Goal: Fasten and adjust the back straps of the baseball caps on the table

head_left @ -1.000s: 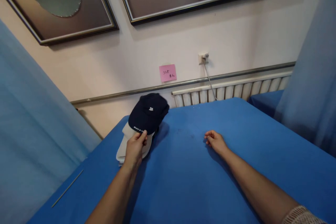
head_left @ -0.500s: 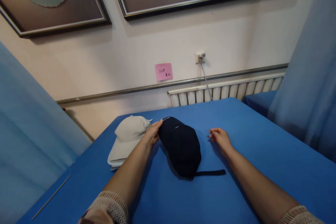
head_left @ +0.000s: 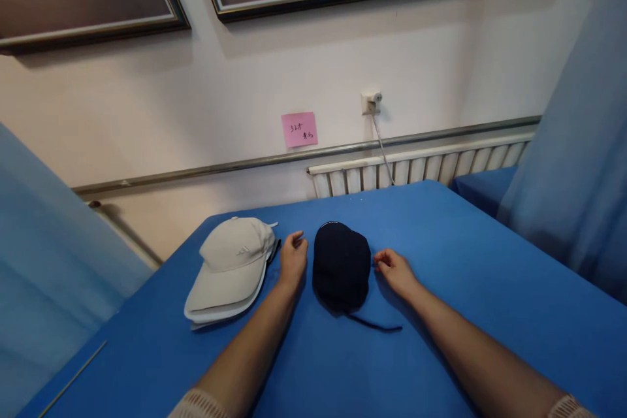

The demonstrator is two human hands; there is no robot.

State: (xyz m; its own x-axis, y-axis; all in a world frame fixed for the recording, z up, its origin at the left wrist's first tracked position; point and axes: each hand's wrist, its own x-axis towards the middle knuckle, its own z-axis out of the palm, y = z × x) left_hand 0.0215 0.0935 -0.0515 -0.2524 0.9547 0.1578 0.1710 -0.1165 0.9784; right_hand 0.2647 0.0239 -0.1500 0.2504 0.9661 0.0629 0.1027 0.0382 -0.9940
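A navy cap point(head_left: 341, 266) lies on the blue table point(head_left: 441, 313) with its strap trailing toward me. My left hand point(head_left: 292, 260) rests just left of it, fingers loosely apart and holding nothing. My right hand point(head_left: 394, 270) sits at the cap's right side, its fingers curled in with the tips against the cap's edge. A beige cap point(head_left: 234, 263) sits on top of a white brim at the left, close to my left hand.
The table's left edge drops off beyond the beige cap. Blue curtains point(head_left: 578, 144) hang at the right and at the left point(head_left: 44, 241). Behind the table are a radiator point(head_left: 416, 170), a wall plug with a cable point(head_left: 371, 102) and a pink note point(head_left: 299, 128).
My left hand lifted the navy cap off the stack, laid it at the table's middle and let go. My right hand moved left to the cap's edge. The beige cap is now uncovered.
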